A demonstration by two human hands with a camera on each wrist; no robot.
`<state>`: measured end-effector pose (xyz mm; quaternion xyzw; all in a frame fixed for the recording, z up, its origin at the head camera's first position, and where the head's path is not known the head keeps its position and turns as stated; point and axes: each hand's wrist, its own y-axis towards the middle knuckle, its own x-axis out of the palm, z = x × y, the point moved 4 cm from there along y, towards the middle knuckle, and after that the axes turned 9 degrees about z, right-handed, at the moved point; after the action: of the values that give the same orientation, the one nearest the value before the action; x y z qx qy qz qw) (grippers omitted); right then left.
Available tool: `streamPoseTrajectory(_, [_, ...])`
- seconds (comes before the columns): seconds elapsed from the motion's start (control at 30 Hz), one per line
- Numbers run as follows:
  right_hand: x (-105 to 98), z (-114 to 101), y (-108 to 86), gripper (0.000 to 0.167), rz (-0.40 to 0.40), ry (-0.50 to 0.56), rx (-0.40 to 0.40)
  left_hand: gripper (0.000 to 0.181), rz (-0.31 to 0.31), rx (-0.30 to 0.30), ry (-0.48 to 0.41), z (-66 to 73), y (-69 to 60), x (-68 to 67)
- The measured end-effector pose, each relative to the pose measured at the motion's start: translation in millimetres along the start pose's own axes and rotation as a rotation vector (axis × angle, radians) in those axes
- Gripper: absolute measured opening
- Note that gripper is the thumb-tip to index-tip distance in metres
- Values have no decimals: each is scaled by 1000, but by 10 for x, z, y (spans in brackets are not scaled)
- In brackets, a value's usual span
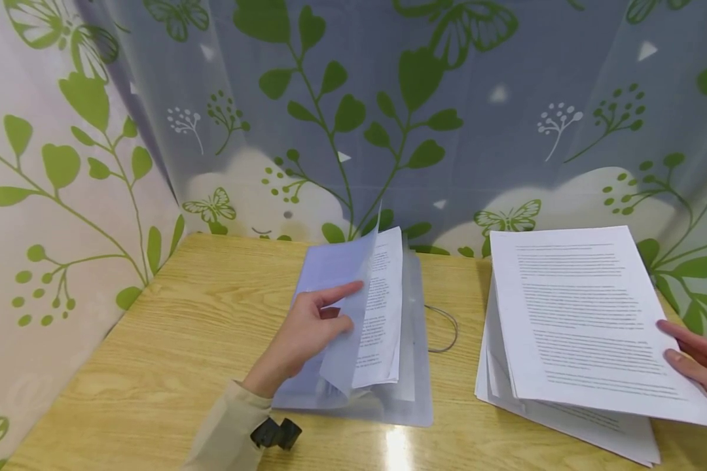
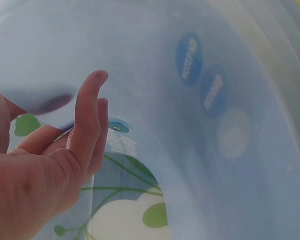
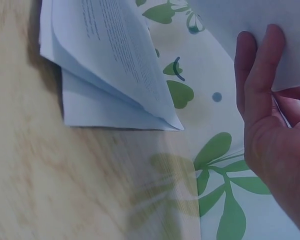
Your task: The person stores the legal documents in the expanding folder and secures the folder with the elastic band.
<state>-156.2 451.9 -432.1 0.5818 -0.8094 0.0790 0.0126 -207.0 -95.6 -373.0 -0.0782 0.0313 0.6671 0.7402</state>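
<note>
A bluish translucent folder (image 1: 409, 405) lies open on the table, with printed pages (image 1: 383, 307) inside. My left hand (image 1: 303, 333) holds a raised clear sheet (image 1: 353, 347) of it, index finger extended. In the left wrist view, the sheet (image 2: 140, 65) passes between the thumb and fingers of the left hand (image 2: 55, 165). To the right, my right hand (image 1: 704, 363) grips the right edge of a printed paper (image 1: 589, 314), raised above other papers (image 1: 618, 435). The right wrist view shows the right hand (image 3: 277, 115) with fingers against the paper (image 3: 295, 55).
A thin grey loop (image 1: 450, 330) sticks out at the folder's right side. The wooden table (image 1: 171, 340) meets a patterned cloth (image 1: 483, 131) at the back and sides. A black device (image 1: 275, 433) is on my left wrist.
</note>
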Motion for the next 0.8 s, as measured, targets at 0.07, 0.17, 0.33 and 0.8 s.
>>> streamPoseTrajectory(0.07, [10,3,-5,42,-14,9,9,64,2,-2,0,0,-1,-1])
streamPoseTrajectory(0.17, [46,0,-21,44,-34,27,6,64,2,-3,-1,1,0,-1])
streamPoseTrajectory(0.33, [143,-14,-45,47,-27,24,-2,64,0,-1,-2,-3,2,-1])
streamPoseTrajectory(0.8, [353,63,-56,46,-88,61,11,64,-2,7,-9,3,2,-11])
